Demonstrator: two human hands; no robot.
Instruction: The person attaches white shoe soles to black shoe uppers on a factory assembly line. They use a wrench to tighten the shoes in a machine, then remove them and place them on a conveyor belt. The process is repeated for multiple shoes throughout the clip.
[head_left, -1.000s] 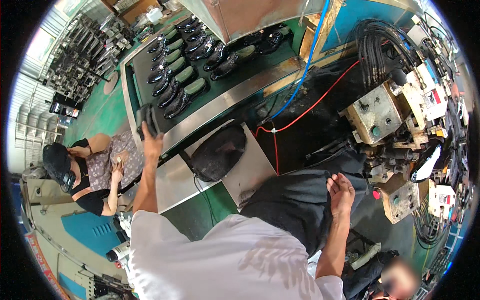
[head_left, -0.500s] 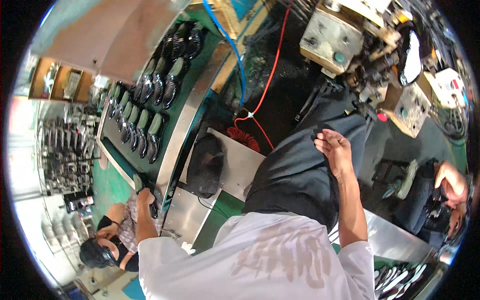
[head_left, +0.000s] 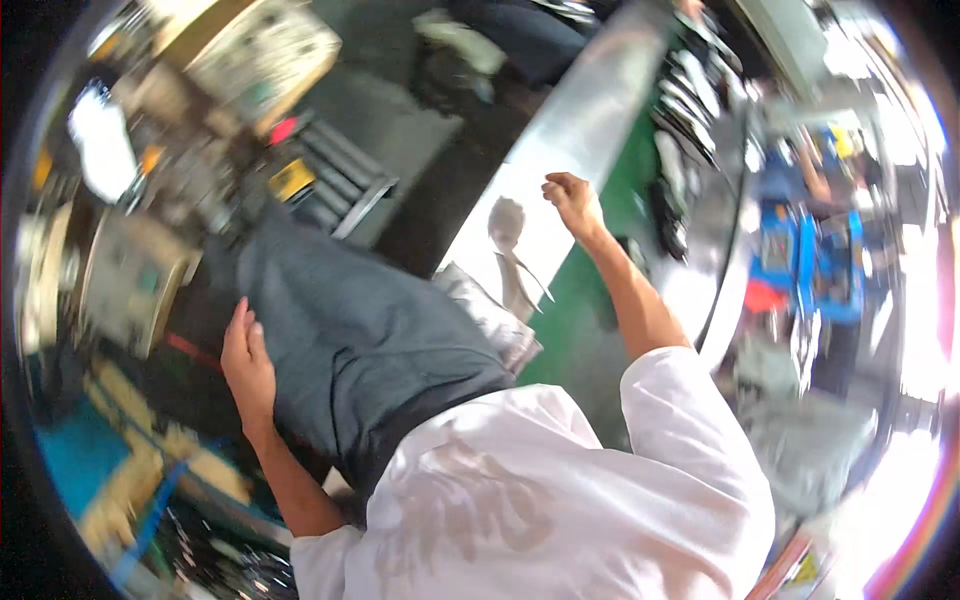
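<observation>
My left hand (head_left: 248,365) hangs beside my dark trousers, its fingers stretched out and nothing in them. Out to the right, my right hand (head_left: 575,207) is raised over the edge of a pale metal bench (head_left: 585,130), its fingers curled in with nothing showing between them. Below that hand a dark, rounded thing (head_left: 507,220) with a thin strap or cord lies on the bench. A crumpled greyish cloth or cushion (head_left: 485,310) is by my hip. Beyond my right hand stand several dark shoes with pale parts (head_left: 685,100) in a row, blurred by motion.
Machinery with a metal control box (head_left: 130,275) stands close on the left, another box (head_left: 265,55) farther off. A grey slatted frame (head_left: 340,170) sits near a yellow part (head_left: 292,182). Blue crates (head_left: 800,250) are at the far right. Green floor (head_left: 580,340) shows beside the bench.
The view has swung round to the right. My left hand has come off the dark shoe on the conveyor and is now empty. My right hand has moved from over my leg toward the bench.
</observation>
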